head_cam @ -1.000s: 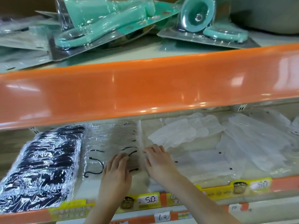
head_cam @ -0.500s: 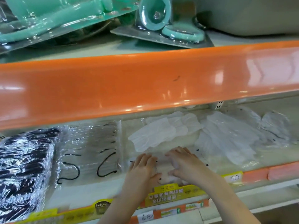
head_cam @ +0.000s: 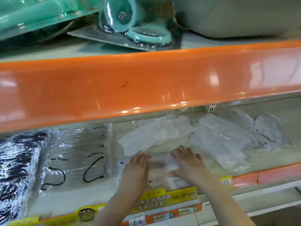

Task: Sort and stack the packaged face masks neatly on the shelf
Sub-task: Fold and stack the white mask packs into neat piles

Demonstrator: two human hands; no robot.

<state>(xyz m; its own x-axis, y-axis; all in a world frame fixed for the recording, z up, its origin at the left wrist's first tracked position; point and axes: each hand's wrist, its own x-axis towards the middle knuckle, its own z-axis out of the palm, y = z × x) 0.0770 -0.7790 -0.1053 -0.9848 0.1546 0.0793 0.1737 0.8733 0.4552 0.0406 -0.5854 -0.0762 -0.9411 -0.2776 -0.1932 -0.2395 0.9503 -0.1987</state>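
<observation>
The left hand [head_cam: 136,168] lies palm down with its fingers straight and together, pressing on the left side of a white mask packet [head_cam: 160,172] at the front of the lower shelf [head_cam: 68,195]. The right hand [head_cam: 187,163] rests on the packet's right side, fingers spread and slightly bent over its top edge, thumb stretched out along the wrapper; whether it pinches the wrapper or only presses on it cannot be told, since the packet between the hands is blurred. Just behind the hands a fan of white masks [head_cam: 149,136] in clear wrap lies tilted across the shelf, and to the right of it more white mask packets [head_cam: 223,141] overlap loosely towards the back. Left of the hands sits a flat pile of clear packets with black ear loops [head_cam: 76,157], and further left, at the frame's edge, a pile of black masks [head_cam: 17,167] in shiny wrap. Yellow price labels [head_cam: 153,201] run along the shelf's orange front strip beneath the wrists. Above, a broad orange shelf edge [head_cam: 146,87] spans the view, with teal plastic goods in blister packs [head_cam: 130,23] on top.
</observation>
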